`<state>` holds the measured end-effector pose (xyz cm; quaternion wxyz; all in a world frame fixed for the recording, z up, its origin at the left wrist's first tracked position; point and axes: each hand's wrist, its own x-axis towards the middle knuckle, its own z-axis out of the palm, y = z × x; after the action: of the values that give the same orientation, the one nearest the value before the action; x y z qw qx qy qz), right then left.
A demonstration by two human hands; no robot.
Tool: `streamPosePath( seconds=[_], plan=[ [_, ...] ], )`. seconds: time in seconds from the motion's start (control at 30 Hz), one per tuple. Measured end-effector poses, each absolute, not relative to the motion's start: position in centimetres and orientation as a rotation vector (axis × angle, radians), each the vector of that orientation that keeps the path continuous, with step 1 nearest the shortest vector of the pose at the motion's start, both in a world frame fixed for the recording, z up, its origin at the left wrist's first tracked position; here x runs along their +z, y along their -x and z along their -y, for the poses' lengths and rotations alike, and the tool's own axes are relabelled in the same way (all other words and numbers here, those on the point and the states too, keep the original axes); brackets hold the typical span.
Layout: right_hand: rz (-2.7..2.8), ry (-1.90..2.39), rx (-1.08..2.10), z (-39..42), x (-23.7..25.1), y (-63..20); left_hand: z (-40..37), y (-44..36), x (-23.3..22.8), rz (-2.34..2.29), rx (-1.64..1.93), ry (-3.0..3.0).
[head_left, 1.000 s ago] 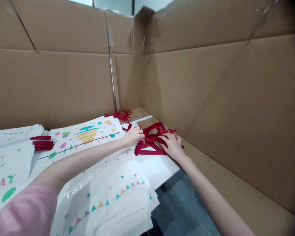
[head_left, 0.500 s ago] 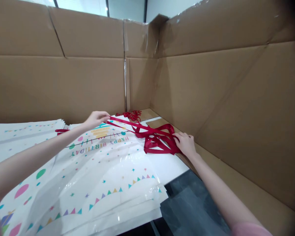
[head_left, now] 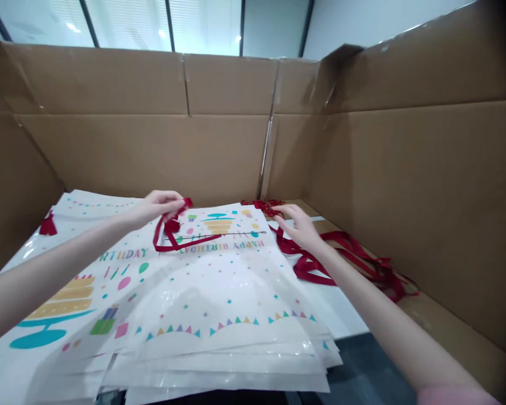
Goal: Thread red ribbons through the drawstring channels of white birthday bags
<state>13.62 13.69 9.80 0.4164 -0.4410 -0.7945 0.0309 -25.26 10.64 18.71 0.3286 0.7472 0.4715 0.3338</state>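
Observation:
My left hand (head_left: 164,203) is closed around a red ribbon (head_left: 165,248), which hangs in a loop and trails to the right over the printed bags. Beneath the ribbon, a thin dark rod (head_left: 244,234) with a small loop at its right end lies across the top bag. The white plastic bags (head_left: 219,281) carry a "Happy Birthday" and cake print. My right hand (head_left: 297,225) reaches over the bags' far right corner, thumb and fingers apart. Its fingertips are at a small heap of thin red cords (head_left: 261,205); whether they touch is unclear.
More red ribbon (head_left: 358,253) lies tangled on the right, partly behind my right forearm. A second stack of printed bags (head_left: 80,253) sits at left, with a red tassel (head_left: 48,225) on it. Tall cardboard walls (head_left: 143,146) stand at the back and sides.
My left hand now holds a separate ribbon loop over the bags. My right hand has left the ribbon tangle and moved back to the red cords. The view has turned left.

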Motion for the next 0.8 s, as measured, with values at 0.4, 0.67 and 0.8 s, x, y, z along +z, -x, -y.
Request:
streamPosePath(
  seconds=[0.4,0.67,0.8],
  plan=[
    [2.431,0.68,1.192,-10.9,14.8,1.8,-5.5,28.6,17.9,-1.136,0.375,-1.991],
    [2.559,1.614,0.589,-15.8,15.3,-14.4,-3.9,37.1,14.5,-1.386,0.2,-1.893],
    [2.536,1.934,0.34,-16.9,16.8,-19.1,-4.0,36.8,13.3,-1.363,0.187,-1.882]
  ],
)
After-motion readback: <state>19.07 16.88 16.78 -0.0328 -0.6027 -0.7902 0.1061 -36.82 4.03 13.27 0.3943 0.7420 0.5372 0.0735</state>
